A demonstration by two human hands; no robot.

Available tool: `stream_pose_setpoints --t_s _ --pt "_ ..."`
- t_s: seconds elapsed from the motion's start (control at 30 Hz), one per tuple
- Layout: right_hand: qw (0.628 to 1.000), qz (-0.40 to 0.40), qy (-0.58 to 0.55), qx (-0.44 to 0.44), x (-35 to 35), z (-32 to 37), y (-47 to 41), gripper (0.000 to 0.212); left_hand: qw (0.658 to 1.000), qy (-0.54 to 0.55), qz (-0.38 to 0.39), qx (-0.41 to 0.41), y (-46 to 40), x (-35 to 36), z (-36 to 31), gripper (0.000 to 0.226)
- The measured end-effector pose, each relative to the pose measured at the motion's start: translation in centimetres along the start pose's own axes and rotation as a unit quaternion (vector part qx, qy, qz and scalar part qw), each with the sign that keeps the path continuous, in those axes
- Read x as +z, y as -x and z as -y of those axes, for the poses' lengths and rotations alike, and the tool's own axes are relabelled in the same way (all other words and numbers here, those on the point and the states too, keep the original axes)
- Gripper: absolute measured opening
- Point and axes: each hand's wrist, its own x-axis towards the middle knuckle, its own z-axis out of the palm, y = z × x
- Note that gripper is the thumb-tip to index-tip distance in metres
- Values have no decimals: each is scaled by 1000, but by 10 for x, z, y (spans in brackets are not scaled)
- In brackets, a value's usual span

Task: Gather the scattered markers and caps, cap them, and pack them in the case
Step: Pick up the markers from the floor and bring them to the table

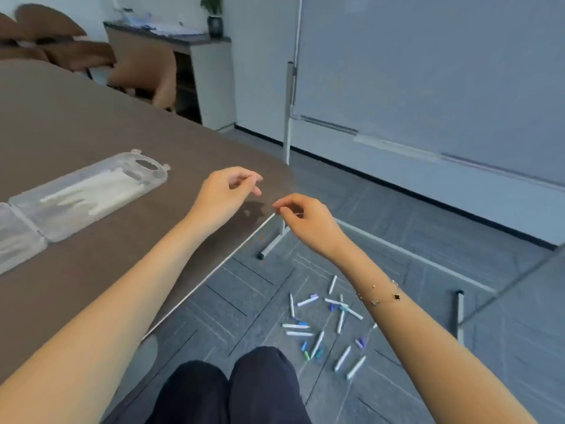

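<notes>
Well, lots of markers (318, 344) and little caps (304, 346) down on the floor (428, 240), just off the near right edge of the surface (91, 117). Clear case (156, 179) wide open on the left side of the surface, with some white markers already inside. Both hands up over the far right corner of the surface, left hand (227, 186) and right hand (301, 220) with fingertips pinched together; hard to tell whether holding anything. Probably light, hard and smooth, so likely to roll or slip. Best to pinch each marker round its middle and push each cap on straight. Small caps: easy to drop.
</notes>
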Motion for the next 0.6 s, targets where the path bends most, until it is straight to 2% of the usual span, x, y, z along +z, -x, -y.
stream_pose_setpoints --t_s 0.13,0.3,0.47,0.6 --pt "996 -57 8 63 -46 -65 68 23 992 1 122 39 30 81 -27 20" --pt "986 -101 -14 131 -75 -136 113 24 978 7 204 36 35 175 -26 17" --pt "977 -106 -33 185 -79 -211 103 25 969 3 248 -11 10 247 7 19" --pt "966 -92 -60 235 -56 -274 77 25 963 6 262 -57 -20 293 58 20"
